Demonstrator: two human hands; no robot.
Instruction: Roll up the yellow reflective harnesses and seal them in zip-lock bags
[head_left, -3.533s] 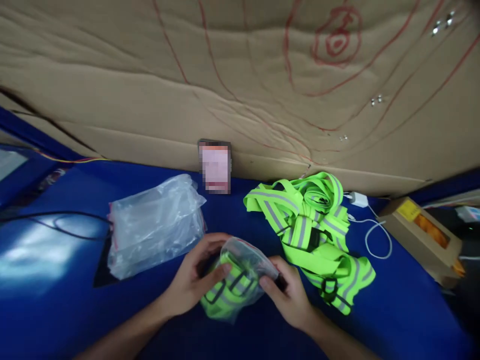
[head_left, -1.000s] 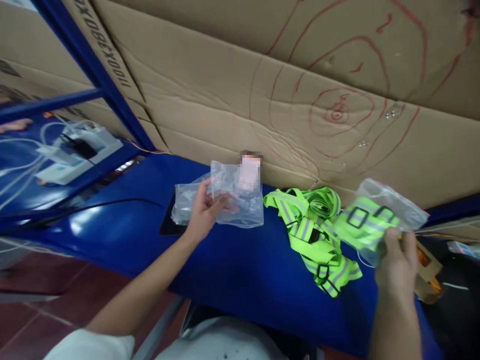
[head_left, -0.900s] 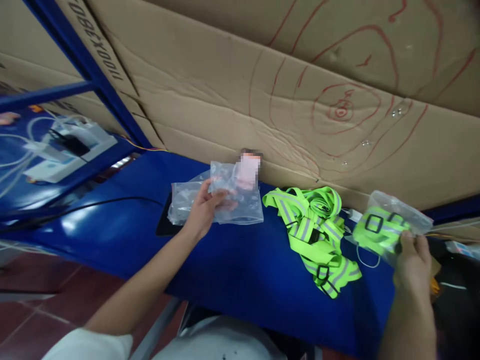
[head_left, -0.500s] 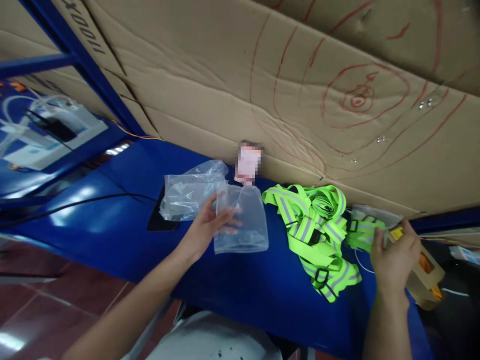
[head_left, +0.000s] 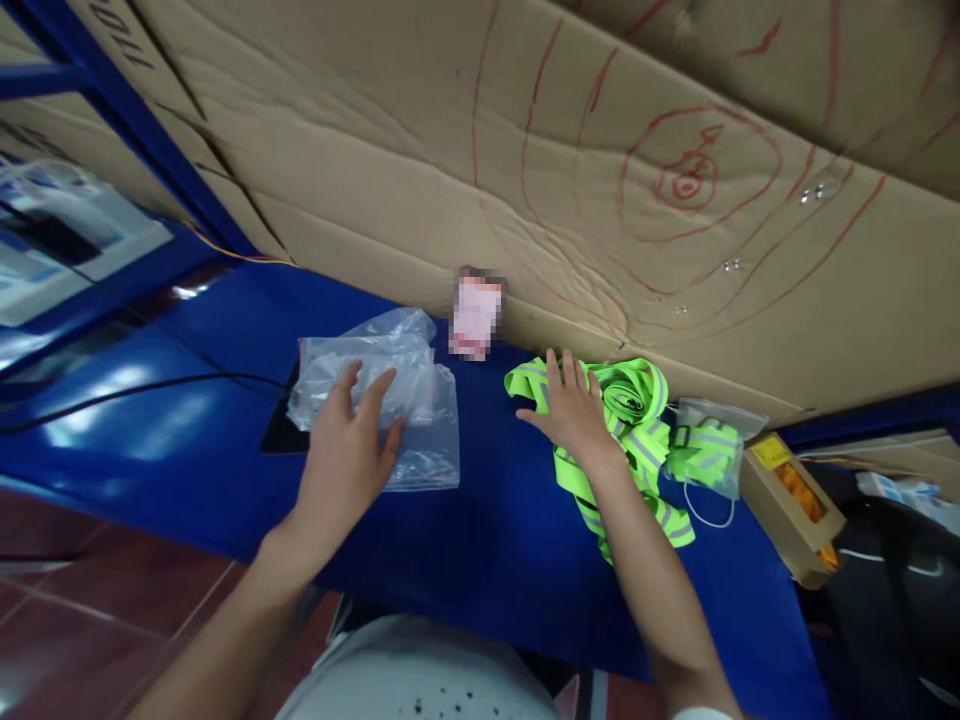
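My left hand lies open with fingers spread on an empty clear plastic bag, which rests on the blue table against a pile of more clear bags. My right hand is open, fingers stretched out over a heap of neon-green reflective straps. A bagged strap lies on the table to the right of the heap, touched by neither hand.
A big cardboard sheet with red scribbles stands behind the table. A small upright card leans on it. A brown box and a white cable lie at the right. A black cable runs at the left.
My right hand set the bagged strap down at the right and moved left over the green heap. My left hand laid one clear bag flat on the table.
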